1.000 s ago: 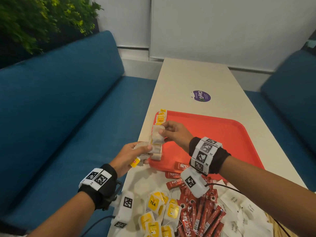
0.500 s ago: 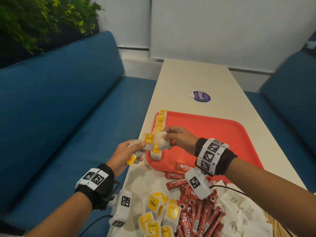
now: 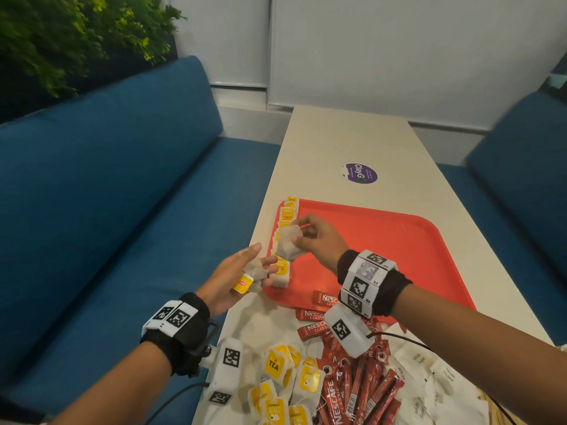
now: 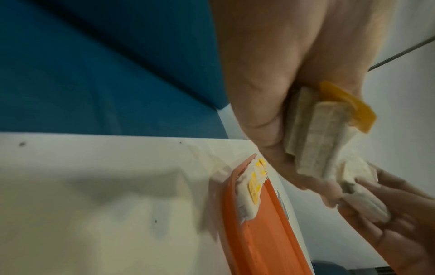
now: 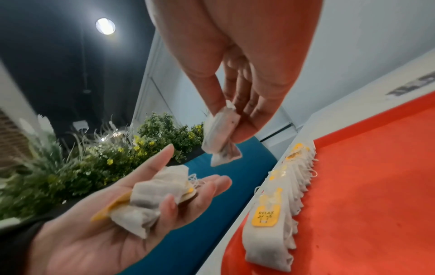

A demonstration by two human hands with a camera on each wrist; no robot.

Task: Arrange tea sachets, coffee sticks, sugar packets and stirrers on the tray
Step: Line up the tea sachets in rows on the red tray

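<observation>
A red tray (image 3: pixel 383 240) lies on the white table, with a row of tea sachets (image 3: pixel 287 216) standing along its left edge. My right hand (image 3: pixel 296 231) pinches one tea sachet (image 3: pixel 288 245) between thumb and fingers, just above that row. In the right wrist view this sachet (image 5: pixel 221 137) hangs clear of the row (image 5: pixel 277 204). My left hand (image 3: pixel 264 262) is palm up at the tray's near-left corner. It cradles a small bunch of tea sachets (image 3: pixel 254 276) with yellow tags, and its fingers (image 4: pixel 259 121) curl round the bunch (image 4: pixel 317 137).
Loose tea sachets (image 3: pixel 276 372), red coffee sticks (image 3: pixel 352 388) and white sugar packets (image 3: pixel 429 378) are piled at the table's near end. One coffee stick (image 3: pixel 325 297) lies on the tray's near rim. Blue sofas (image 3: pixel 107 210) flank the table. A purple sticker (image 3: pixel 359 173) lies beyond the tray.
My right hand came back to the left hand, took one sachet from the bunch and carried it up towards the row. The left hand's fingers have loosened a little.
</observation>
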